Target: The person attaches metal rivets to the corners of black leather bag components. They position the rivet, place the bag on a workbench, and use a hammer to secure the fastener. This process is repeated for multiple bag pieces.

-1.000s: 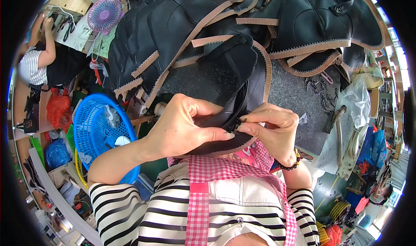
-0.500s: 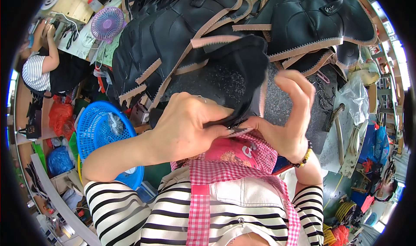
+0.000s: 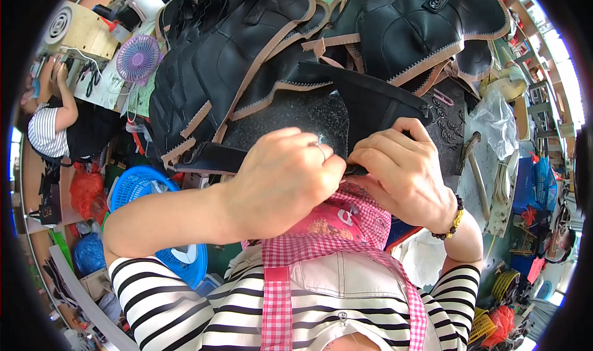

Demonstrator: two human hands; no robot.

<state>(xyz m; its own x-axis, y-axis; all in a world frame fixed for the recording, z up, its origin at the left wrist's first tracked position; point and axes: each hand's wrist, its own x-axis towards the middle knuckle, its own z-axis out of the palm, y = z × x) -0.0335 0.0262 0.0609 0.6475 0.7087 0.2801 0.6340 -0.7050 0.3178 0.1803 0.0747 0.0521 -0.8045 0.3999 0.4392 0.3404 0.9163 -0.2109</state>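
Spread wider since the earlier frame, the black piece (image 3: 370, 101) lies at 11 o'clock of the right hand (image 3: 404, 172), which closes on its near edge. Left hand (image 3: 287, 181) curls inward, hold hidden — keep the edge taut, fingertips close.

The left hand (image 3: 287, 181) has rolled knuckles-up; the right hand (image 3: 404, 172) has lowered its raised fingers (image 3: 378, 159) onto the black piece (image 3: 365, 107), whose folded top has opened out towards one o'clock.
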